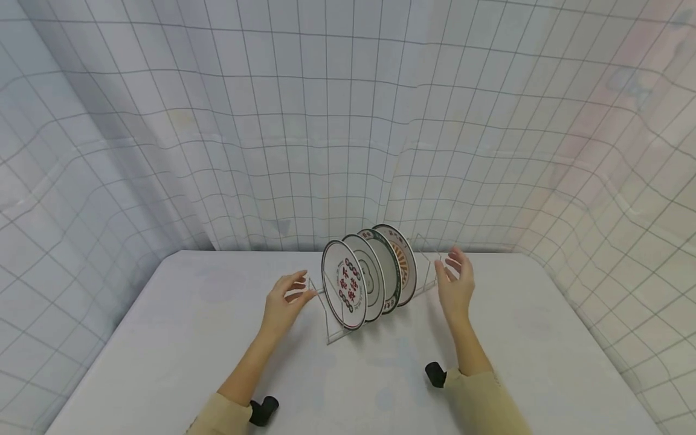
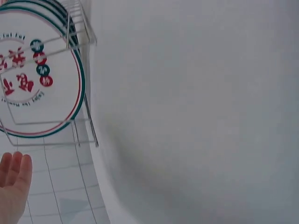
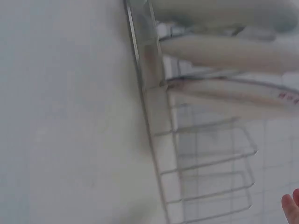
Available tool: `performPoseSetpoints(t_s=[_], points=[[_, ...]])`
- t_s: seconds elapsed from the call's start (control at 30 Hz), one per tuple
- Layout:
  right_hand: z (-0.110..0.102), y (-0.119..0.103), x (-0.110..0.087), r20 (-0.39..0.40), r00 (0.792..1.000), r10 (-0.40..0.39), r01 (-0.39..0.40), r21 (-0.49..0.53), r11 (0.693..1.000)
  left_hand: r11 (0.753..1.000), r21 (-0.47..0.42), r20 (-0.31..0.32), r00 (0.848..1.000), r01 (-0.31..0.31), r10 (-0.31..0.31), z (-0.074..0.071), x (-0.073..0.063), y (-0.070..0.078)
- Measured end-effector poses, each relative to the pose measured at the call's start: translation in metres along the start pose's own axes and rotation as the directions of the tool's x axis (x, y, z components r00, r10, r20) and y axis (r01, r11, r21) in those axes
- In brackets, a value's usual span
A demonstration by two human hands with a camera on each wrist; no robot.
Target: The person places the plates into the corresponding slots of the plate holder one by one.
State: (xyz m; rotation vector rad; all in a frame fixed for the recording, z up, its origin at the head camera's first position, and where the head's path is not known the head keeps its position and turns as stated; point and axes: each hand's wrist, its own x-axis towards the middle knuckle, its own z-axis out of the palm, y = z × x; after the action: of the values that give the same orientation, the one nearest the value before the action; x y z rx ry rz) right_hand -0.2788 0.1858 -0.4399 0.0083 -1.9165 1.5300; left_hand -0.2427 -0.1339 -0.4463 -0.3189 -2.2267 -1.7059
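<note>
A metal wire rack (image 1: 335, 336) stands on the table with several round plates (image 1: 348, 305) upright in it, leaning slightly. The nearest plate (image 2: 56, 100) is white with a dark green and red rim and red characters. Beside the rack's left end is my left hand (image 1: 285, 305), its thumb tip close to the wire; whether it touches cannot be told. Its fingers (image 2: 24, 170) look straight and hold nothing in the left wrist view. At the other end, my right hand (image 1: 457, 287) is raised near the rack's vacant slots, fingers (image 3: 288, 205) loosely bent and holding nothing.
The rack rests on a white table (image 1: 190, 338), towards its far edge. White curtains with a dark grid pattern (image 1: 348, 133) hang behind and at both sides. Black wrist devices (image 1: 264, 411) sit at both sleeves.
</note>
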Motion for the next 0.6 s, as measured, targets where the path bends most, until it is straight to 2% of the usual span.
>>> performPoseSetpoints(t_s=[0.1,0.23,0.3,0.43,0.6], points=[[0.005,-0.041,-0.014,-0.021,0.996,-0.086,0.088,0.109,0.99,1.0,0.009,0.063,0.998,-0.024,0.024,-0.01,0.009,0.008],[0.018,-0.086,-0.036,0.015,0.977,-0.213,0.205,0.2,0.958,0.998,0.066,0.174,0.985,-0.006,-0.006,-0.019,0.017,0.013],[0.026,-0.093,-0.048,0.049,0.963,-0.266,0.249,0.223,0.943,0.998,0.068,0.225,0.974,0.002,-0.018,-0.02,0.019,0.011],[0.046,-0.091,-0.073,0.144,0.936,-0.32,0.274,0.27,0.923,0.998,0.059,0.295,0.955,-0.006,-0.011,-0.02,0.022,0.005],[0.07,-0.083,-0.107,0.281,0.915,-0.29,0.217,0.265,0.94,0.998,0.068,0.323,0.946,0.011,-0.032,-0.017,0.026,0.001]])
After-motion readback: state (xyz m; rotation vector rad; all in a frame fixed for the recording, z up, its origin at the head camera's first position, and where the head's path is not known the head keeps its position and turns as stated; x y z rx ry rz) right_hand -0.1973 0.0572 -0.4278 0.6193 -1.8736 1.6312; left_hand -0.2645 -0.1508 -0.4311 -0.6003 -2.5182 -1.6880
